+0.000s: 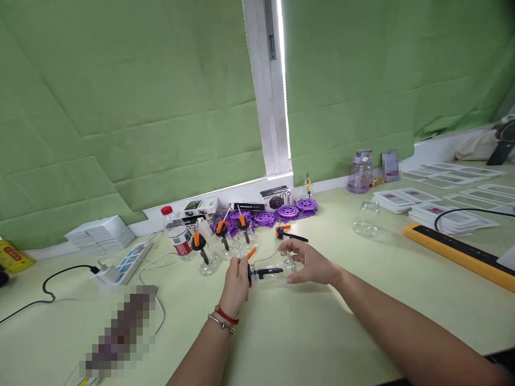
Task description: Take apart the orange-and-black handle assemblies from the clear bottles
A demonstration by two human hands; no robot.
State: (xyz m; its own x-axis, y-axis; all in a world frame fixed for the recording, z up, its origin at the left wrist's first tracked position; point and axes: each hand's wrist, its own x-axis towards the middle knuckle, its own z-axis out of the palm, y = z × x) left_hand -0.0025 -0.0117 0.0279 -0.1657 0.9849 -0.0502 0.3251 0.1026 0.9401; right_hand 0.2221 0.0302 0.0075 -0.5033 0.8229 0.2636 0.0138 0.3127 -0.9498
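My right hand (309, 262) wraps round a clear glass bottle (277, 266) lying on its side just above the pale green table (306, 332). My left hand (235, 279), with a red cord and a metal bangle at the wrist, pinches the black and orange pump cap (251, 262) at the bottle's neck; its black tube runs inside the glass. Behind stand three clear bottles with orange and black pump caps (220, 241). One loose pump cap (287, 233) lies on the table beyond my right hand.
Purple plastic wheels (281, 212) and small boxes lie by the window sill. A water bottle with a red cap (177, 233), a power strip (126, 262) with cables, white card stacks, an empty glass jar (367, 219), a lilac drinking bottle (360, 171) and an orange-edged bar (462, 254) surround the spot.
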